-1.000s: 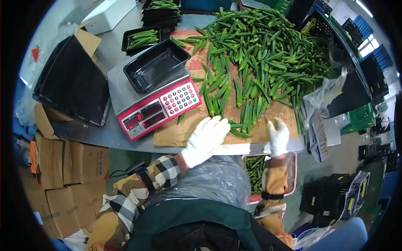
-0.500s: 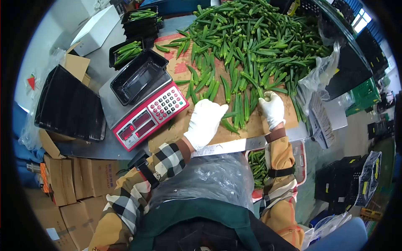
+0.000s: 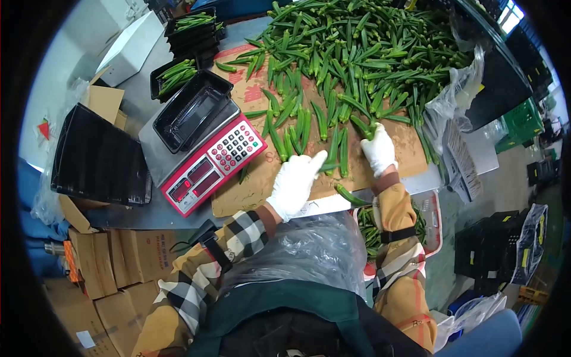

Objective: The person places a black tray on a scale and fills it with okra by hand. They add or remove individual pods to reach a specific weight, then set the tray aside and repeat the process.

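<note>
In a white glove, my left hand (image 3: 295,183) rests over the cardboard sheet (image 3: 250,193), its fingers bent beside okra pods (image 3: 295,134); what lies under its fingertips is hidden. My right hand (image 3: 379,151), also gloved, is closed on okra pods (image 3: 362,127) at the right of the sheet. A few pods (image 3: 343,152) lie between the hands, and a single pod (image 3: 350,195) lies at the sheet's front edge. Behind them spreads a large okra pile (image 3: 369,47).
A red scale (image 3: 220,163) at the left carries an empty black tray (image 3: 193,113). Behind it are a tray with okra (image 3: 176,76) and stacked trays (image 3: 193,27). Black trays (image 3: 98,157) stand far left. A brush (image 3: 461,160) lies right, and a crate (image 3: 437,223) sits below.
My right hand has closed on pods and lifted them slightly. Fewer pods lie between my hands, and one now lies at the front edge. My left hand has moved slightly down.
</note>
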A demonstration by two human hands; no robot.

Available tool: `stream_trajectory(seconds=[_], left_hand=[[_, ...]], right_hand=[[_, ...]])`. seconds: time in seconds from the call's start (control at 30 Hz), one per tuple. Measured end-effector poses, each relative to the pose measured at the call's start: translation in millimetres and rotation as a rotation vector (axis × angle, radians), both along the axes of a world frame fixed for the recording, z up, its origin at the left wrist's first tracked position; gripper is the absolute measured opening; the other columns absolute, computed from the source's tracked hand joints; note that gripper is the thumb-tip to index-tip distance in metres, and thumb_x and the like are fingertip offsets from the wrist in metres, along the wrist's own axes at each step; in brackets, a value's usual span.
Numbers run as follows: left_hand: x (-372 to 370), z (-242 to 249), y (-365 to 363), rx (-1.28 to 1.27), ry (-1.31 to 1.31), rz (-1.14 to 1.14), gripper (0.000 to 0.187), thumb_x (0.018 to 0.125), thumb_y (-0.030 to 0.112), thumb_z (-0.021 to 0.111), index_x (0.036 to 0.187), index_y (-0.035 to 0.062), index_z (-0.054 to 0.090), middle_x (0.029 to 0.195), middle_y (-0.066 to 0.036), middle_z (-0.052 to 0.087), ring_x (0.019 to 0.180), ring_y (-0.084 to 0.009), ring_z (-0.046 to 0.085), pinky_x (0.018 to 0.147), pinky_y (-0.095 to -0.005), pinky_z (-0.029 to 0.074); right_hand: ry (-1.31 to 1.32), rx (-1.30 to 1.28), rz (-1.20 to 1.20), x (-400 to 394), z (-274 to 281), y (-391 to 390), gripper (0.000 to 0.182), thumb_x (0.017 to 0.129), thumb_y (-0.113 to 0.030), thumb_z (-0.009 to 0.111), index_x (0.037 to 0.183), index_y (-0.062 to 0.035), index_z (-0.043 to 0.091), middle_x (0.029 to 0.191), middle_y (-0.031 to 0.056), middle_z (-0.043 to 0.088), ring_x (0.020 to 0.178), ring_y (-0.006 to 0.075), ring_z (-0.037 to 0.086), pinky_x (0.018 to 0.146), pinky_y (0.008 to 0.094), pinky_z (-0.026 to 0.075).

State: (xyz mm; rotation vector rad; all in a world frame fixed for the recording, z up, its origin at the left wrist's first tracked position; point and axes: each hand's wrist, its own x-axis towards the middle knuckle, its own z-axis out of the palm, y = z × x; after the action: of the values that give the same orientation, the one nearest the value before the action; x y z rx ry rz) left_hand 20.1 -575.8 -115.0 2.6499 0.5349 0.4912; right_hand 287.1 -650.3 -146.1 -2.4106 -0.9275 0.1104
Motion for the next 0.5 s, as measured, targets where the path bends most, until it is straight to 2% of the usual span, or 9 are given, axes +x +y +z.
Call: stream_trajectory(seconds=[0.07, 0.1, 0.13, 0.2, 0.27, 0.33, 0.4, 0.43, 0.5], left_hand=[[-5.6, 9.0, -3.3, 0.007, -0.129, 0.061, 0.058, 0.088, 0.004, 0.065, 0.145, 0.0106, 0.055, 0.099, -0.013, 0.066, 0.093, -0.0354, 0.062, 0.081, -0.0453, 0.052], [-3.9, 13.8, -11.6, 0.019, -0.199, 0.037, 0.052, 0.091, 0.006, 0.064, 0.142, 0.0104, 0.057, 0.100, -0.014, 0.067, 0.094, -0.0362, 0.063, 0.080, -0.0447, 0.052], [3.6, 29.1, -17.0, -0.072, -0.022, -0.051, 0.046, 0.094, 0.011, 0.061, 0.141, 0.0104, 0.058, 0.107, -0.015, 0.067, 0.101, -0.0361, 0.063, 0.083, -0.0436, 0.052], [23.8, 70.5, -38.4, -0.250, 0.337, -0.239, 0.042, 0.095, 0.013, 0.057, 0.136, 0.0079, 0.060, 0.116, -0.014, 0.066, 0.108, -0.0342, 0.063, 0.084, -0.0419, 0.053], [30.7, 15.9, -60.0, 0.172, -0.125, -0.357, 0.041, 0.092, 0.014, 0.057, 0.132, 0.0050, 0.061, 0.112, -0.013, 0.067, 0.104, -0.0313, 0.065, 0.080, -0.0403, 0.054], [39.0, 3.3, -69.6, 0.255, 0.024, -0.373, 0.041, 0.090, 0.014, 0.058, 0.129, 0.0022, 0.061, 0.106, -0.011, 0.066, 0.098, -0.0284, 0.065, 0.077, -0.0395, 0.055], [43.8, 7.0, -70.8, 0.251, 0.184, -0.368, 0.039, 0.090, 0.014, 0.058, 0.128, 0.0016, 0.061, 0.103, -0.011, 0.064, 0.095, -0.0280, 0.065, 0.077, -0.0398, 0.055], [43.6, 12.4, -72.5, 0.263, 0.246, -0.328, 0.034, 0.091, 0.014, 0.058, 0.122, 0.0020, 0.062, 0.099, -0.011, 0.064, 0.090, -0.0280, 0.064, 0.074, -0.0397, 0.054], [38.4, 21.1, -69.1, 0.208, 0.287, -0.237, 0.030, 0.092, 0.015, 0.058, 0.120, 0.0033, 0.063, 0.096, -0.010, 0.064, 0.089, -0.0280, 0.064, 0.073, -0.0394, 0.053]], right_hand=[[0.177, 0.237, -0.029, 2.8, 1.8, -16.9, 0.052, 0.084, -0.019, 0.074, 0.131, -0.0029, 0.060, 0.109, 0.0222, 0.074, 0.099, 0.0386, 0.073, 0.089, 0.0447, 0.057], [0.301, 0.374, -0.011, 5.6, -4.7, -24.3, 0.045, 0.085, -0.018, 0.074, 0.126, -0.0031, 0.063, 0.103, 0.0181, 0.075, 0.093, 0.0319, 0.073, 0.085, 0.0399, 0.056], [0.300, 0.371, -0.017, 2.6, -5.5, -26.9, 0.044, 0.086, -0.018, 0.074, 0.125, -0.0028, 0.063, 0.102, 0.0170, 0.075, 0.092, 0.0305, 0.073, 0.085, 0.0390, 0.056], [0.297, 0.369, -0.025, -5.4, -6.3, -26.3, 0.042, 0.086, -0.018, 0.074, 0.123, -0.0022, 0.064, 0.100, 0.0150, 0.075, 0.089, 0.0276, 0.072, 0.084, 0.0372, 0.056], [0.311, 0.310, 0.034, -17.8, 7.0, -15.3, 0.046, 0.086, -0.019, 0.074, 0.126, 0.0003, 0.063, 0.109, 0.0202, 0.075, 0.101, 0.0335, 0.074, 0.088, 0.0390, 0.057], [0.429, 0.198, 0.096, -14.5, 10.8, -3.3, 0.051, 0.086, -0.023, 0.075, 0.128, 0.0025, 0.062, 0.115, 0.0236, 0.073, 0.109, 0.0374, 0.071, 0.093, 0.0415, 0.056], [0.249, 0.119, 0.167, -17.5, 21.3, 3.2, 0.054, 0.086, -0.028, 0.077, 0.128, 0.0031, 0.062, 0.116, 0.0245, 0.073, 0.110, 0.0384, 0.070, 0.095, 0.0430, 0.055], [0.160, 0.081, 0.199, -21.5, 28.3, 6.0, 0.055, 0.086, -0.030, 0.078, 0.127, 0.0033, 0.062, 0.116, 0.0250, 0.073, 0.111, 0.0389, 0.070, 0.096, 0.0438, 0.055], [0.216, -0.018, 0.209, -31.3, 37.0, 13.0, 0.060, 0.086, -0.034, 0.079, 0.128, 0.0036, 0.061, 0.119, 0.0266, 0.071, 0.113, 0.0405, 0.068, 0.098, 0.0453, 0.054]])
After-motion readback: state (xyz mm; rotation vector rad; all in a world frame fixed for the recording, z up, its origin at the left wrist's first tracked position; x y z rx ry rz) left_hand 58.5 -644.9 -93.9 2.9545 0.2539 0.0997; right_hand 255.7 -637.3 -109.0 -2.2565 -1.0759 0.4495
